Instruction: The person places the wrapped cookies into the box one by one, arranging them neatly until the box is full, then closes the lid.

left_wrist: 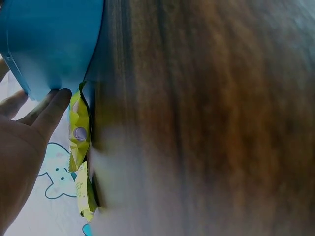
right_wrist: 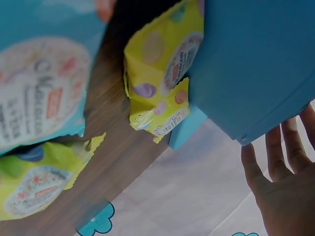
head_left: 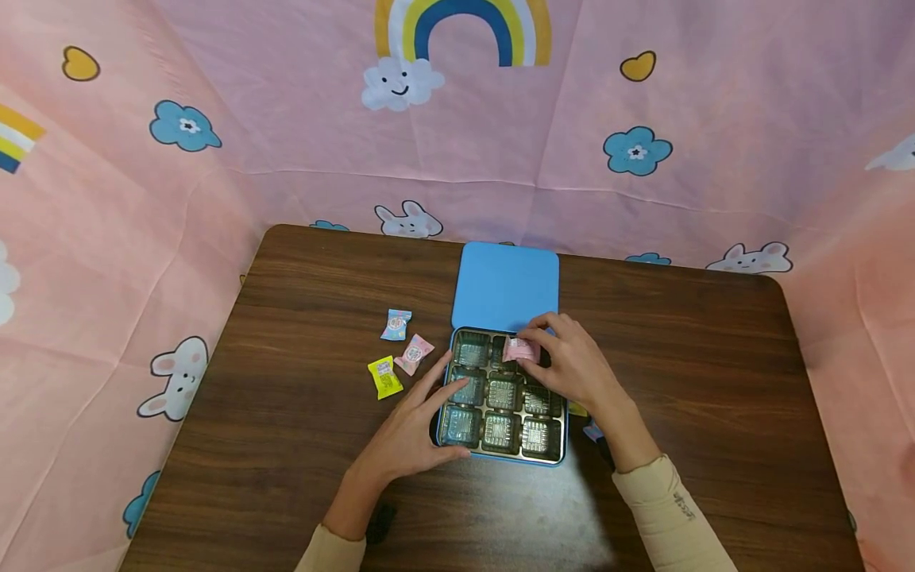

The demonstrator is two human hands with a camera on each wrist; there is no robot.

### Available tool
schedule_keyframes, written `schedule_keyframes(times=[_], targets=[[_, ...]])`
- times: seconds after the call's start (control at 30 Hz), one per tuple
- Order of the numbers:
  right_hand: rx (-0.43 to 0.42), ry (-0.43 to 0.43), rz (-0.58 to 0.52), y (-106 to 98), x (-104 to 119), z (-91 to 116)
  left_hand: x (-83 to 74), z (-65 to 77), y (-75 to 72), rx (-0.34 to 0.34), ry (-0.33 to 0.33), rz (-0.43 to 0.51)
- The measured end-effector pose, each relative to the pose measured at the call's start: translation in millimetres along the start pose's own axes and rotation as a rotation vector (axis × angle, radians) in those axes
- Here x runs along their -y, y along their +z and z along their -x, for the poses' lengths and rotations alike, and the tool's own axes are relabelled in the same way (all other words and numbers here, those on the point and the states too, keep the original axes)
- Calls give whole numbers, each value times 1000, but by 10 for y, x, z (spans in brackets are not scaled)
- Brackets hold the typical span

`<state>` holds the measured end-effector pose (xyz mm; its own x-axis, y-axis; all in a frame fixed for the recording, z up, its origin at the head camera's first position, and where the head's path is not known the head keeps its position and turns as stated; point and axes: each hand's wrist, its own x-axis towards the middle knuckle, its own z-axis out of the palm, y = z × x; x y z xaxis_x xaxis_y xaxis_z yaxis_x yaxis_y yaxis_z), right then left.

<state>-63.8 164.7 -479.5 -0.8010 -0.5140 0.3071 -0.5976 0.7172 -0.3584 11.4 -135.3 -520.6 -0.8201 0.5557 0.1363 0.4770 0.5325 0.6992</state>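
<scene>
A blue tin box [head_left: 564,441] holds a shiny tray [head_left: 502,411] of square compartments in rows of three. My right hand [head_left: 579,365] pinches a pink wrapped sweet [head_left: 519,349] between thumb and fingers over the tray's back row, covering the back right compartment. My left hand [head_left: 403,437] rests against the tin's left side, fingers reaching over the rim and thumb at the front edge. In the left wrist view, straight fingers [left_wrist: 51,110] touch the tin's wall. Left of the tin lie a blue sweet [head_left: 396,324], another pink sweet [head_left: 414,354] and a yellow sweet [head_left: 385,377].
The tin's blue lid [head_left: 507,286] lies folded back behind it. More wrapped sweets lie right of the tin, mostly under my right forearm; the right wrist view shows a yellow one [right_wrist: 147,64] against the tin and a blue one [right_wrist: 39,88]. A cloth backdrop [head_left: 472,143] surrounds the wooden table [head_left: 300,381].
</scene>
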Motion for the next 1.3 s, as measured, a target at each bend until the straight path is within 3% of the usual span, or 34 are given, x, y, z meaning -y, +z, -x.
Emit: schedule_keyframes(times=[1.07,1.3], targets=[[0,3,-20,18,1,9,-21,-4,-10,2,-5,-7],[-23,19,-43,-33,-77,93,12,-25,-73,-95,-10,-61]])
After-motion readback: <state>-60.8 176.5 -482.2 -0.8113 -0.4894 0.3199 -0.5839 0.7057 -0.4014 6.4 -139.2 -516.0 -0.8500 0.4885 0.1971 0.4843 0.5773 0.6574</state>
